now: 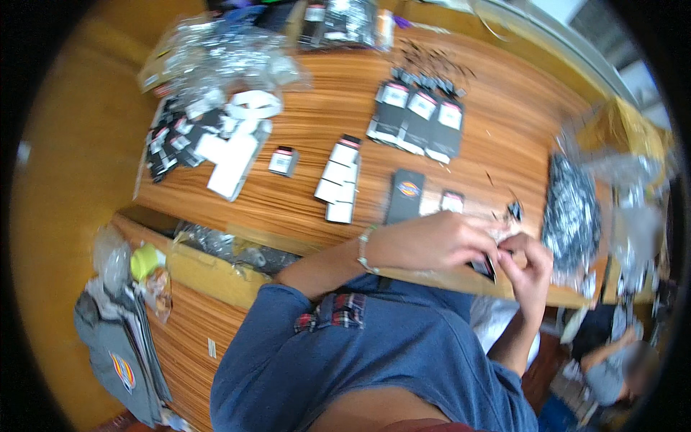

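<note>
Both my hands meet over the table's front edge, right of my body's middle. My left hand [450,241], with a bracelet at the wrist, pinches a small dark hang tag [484,268], partly hidden under its fingers. The thumb and finger of my right hand [529,268] close together at the tag's upper end; what lies between them is too small to tell. Just beyond my left hand lie a dark grey card [405,193] with a colourful emblem and a small tag with a white label [452,201]. A little black bundle [515,210] lies beyond my right hand.
Farther back lie dark hang tags [419,115] with black strings. Left of centre are overlapping white-labelled tags [338,183], a small tag stack [283,160], and piled tags under clear bags [237,65]. A bagged dark bundle [570,209] sits right. Another person [612,367] is at lower right.
</note>
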`<state>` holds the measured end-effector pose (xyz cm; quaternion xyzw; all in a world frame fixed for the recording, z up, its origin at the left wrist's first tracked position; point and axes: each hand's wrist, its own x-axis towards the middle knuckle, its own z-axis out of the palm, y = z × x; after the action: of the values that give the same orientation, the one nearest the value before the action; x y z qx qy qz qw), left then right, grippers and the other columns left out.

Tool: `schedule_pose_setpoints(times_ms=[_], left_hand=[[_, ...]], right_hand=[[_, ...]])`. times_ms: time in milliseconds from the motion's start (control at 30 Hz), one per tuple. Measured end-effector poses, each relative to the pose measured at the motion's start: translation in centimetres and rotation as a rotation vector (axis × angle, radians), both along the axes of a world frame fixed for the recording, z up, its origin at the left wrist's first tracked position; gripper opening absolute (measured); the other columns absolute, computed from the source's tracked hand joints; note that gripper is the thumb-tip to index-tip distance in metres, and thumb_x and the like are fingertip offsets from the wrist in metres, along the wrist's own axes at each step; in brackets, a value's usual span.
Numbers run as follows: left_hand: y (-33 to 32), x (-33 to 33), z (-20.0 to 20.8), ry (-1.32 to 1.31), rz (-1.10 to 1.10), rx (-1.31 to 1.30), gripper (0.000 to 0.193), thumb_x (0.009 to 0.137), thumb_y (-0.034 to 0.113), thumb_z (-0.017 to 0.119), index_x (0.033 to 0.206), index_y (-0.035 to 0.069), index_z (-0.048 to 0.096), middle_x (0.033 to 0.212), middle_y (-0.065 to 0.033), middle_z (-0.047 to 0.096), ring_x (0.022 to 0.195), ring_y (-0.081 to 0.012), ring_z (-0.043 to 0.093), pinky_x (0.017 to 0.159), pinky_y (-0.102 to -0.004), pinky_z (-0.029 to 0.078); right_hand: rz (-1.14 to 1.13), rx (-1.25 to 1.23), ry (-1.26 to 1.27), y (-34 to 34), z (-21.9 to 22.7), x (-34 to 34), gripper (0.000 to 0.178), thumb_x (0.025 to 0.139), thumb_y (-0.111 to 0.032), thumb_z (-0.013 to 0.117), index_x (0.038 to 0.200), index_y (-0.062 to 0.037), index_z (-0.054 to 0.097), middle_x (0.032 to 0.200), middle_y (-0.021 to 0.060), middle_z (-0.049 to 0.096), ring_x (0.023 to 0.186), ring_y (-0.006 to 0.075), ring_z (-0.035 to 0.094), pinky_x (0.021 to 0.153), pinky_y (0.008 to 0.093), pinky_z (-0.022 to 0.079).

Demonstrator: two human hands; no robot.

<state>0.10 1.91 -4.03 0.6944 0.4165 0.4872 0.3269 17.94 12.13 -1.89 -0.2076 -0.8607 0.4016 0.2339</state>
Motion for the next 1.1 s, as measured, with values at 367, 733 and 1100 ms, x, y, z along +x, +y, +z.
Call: schedule_pose_setpoints(times_ms=[367,733,1100], left_hand=[[-1.3,-1.9,0.0,-0.149,-0.187,-0.363,0.015,0.08,0.005,0.058,0.093,0.004,0.064,0.086,-0.0064,0.064,0.078,-0.0155,0.059,0.071,-0.0281,0.045],[-1.6,-3.7,-0.4,-0.3,-0.111,-0.282,0.016,0.082,0.006,0.059,0.096,-0.002,0.062,0.089,-0.0072,0.065,0.084,-0.0115,0.058,0.077,-0.0253,0.045],[-1.8,-4.1,-1.7,-0.504,0.016,-0.469,0.016,0.081,0.005,0.061,0.096,-0.001,0.063,0.087,-0.0035,0.064,0.08,-0.0073,0.057,0.073,-0.021,0.046]], right_hand=[[0.096,-0.336,-0.012,-0.8,-0.5,-2.0,0.011,0.075,-0.002,0.063,0.086,0.0017,0.065,0.072,0.0072,0.061,0.059,0.0099,0.053,0.053,0.0219,0.041],[-0.009,-0.748,0.199,0.4,-0.3,0.5,0.023,0.082,-0.01,0.059,0.101,0.0024,0.055,0.061,0.0,0.05,0.051,0.0061,0.046,0.045,0.017,0.035],[0.317,-1.353,0.905,1.1,-1.7,-1.1,0.028,0.086,-0.005,0.044,0.114,-0.0014,0.047,0.107,0.0215,0.058,0.081,0.0268,0.063,0.071,0.0399,0.051]])
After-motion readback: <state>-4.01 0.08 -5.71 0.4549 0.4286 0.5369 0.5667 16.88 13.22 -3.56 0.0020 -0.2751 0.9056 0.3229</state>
